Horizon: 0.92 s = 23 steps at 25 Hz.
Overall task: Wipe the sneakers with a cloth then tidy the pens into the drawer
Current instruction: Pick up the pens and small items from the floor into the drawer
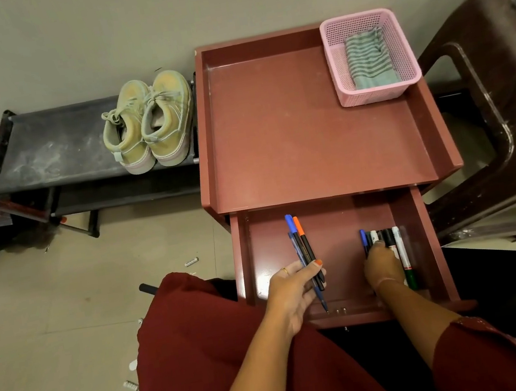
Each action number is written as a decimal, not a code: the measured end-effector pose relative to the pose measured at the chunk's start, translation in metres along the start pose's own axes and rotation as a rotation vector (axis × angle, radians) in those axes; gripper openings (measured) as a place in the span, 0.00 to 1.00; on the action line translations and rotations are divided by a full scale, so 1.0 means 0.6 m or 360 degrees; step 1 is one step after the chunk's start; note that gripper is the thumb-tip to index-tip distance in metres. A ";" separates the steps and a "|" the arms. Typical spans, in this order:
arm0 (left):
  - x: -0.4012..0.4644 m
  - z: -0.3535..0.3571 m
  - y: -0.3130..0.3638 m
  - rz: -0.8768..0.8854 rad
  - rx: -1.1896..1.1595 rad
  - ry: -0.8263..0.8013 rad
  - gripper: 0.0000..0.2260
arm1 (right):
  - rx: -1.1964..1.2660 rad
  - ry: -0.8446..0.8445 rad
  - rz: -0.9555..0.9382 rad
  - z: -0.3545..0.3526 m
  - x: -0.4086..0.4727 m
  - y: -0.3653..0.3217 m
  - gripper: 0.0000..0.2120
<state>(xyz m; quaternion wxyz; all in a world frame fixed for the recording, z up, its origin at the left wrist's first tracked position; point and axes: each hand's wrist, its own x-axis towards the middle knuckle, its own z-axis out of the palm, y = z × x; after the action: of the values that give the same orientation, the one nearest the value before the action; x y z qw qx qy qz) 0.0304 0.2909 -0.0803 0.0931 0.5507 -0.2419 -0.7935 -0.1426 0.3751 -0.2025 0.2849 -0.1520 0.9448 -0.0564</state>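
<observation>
A smooth, reddish-brown drawer (331, 224) is pulled out from under a matching table (306, 127) whose flat top is edged by a raised lip. Over the drawer's left half, two slim pens (300, 239), one blue-capped and one orange-capped, are pinched between the curled fingers and thumb of the left hand (289, 291), with their capped ends pointing away from the person. In the right half, a row of thicker markers (400, 247) is laid side by side along the drawer floor; the fingers of the right hand (382, 265) are curled over them and rest on them.

A folded cloth (370, 59) with grey-green stripes is held in a pink perforated plastic basket (401, 46) at the table's far right corner. A pair of pale, lace-up canvas sneakers (149, 124) is set side by side on the dusty black fabric shelf (58, 148) of a low rack just beside the table.
</observation>
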 end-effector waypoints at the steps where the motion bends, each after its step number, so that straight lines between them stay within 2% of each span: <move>1: 0.001 0.000 0.000 -0.0002 0.0000 0.0001 0.08 | -0.0006 -0.0005 0.0007 0.001 0.003 0.003 0.14; 4: 0.003 0.000 0.000 -0.0010 -0.0018 0.0001 0.09 | 0.0098 -0.0176 -0.0137 -0.010 0.009 -0.005 0.08; 6: 0.004 0.002 0.000 0.0000 -0.0013 -0.0008 0.09 | 0.0708 -0.0540 -0.0175 -0.030 -0.009 -0.026 0.06; 7: 0.003 0.003 -0.001 0.0010 0.0003 -0.0013 0.08 | 0.1006 -0.0829 -0.0154 -0.047 -0.025 -0.039 0.09; 9: 0.002 0.005 -0.002 0.0033 0.0050 -0.0017 0.08 | 0.1354 -0.1361 -0.0118 -0.078 -0.058 -0.061 0.17; 11: 0.001 0.005 -0.004 0.0044 0.0108 -0.0011 0.07 | 0.1508 -0.1578 -0.0175 -0.089 -0.075 -0.073 0.21; 14: 0.002 0.006 -0.005 0.0052 0.0172 0.0006 0.06 | 0.1574 -0.1574 -0.0210 -0.090 -0.086 -0.079 0.19; 16: 0.002 0.007 -0.007 0.0053 0.0193 0.0028 0.05 | 0.1667 -0.1585 -0.0157 -0.088 -0.087 -0.077 0.17; 18: 0.001 0.006 -0.009 0.0051 0.0187 0.0067 0.04 | 0.1860 -0.1468 -0.0016 -0.079 -0.080 -0.073 0.13; 20: 0.003 0.005 -0.009 0.0058 0.0164 0.0108 0.05 | 0.1881 -0.1116 0.0144 -0.063 -0.061 -0.070 0.06; 21: 0.004 0.004 -0.009 0.0062 0.0149 0.0118 0.07 | 0.1739 -0.0889 0.0173 -0.057 -0.050 -0.067 0.03; 23: 0.006 0.004 -0.008 0.0057 0.0110 0.0125 0.09 | 0.1080 -0.0460 0.0075 -0.037 -0.023 -0.056 0.07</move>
<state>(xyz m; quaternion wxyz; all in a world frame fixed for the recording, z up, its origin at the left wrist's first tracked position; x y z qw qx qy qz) 0.0272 0.2943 -0.0848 0.0978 0.5798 -0.2751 -0.7606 -0.1354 0.3483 -0.1706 0.4508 -0.0335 0.8255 -0.3380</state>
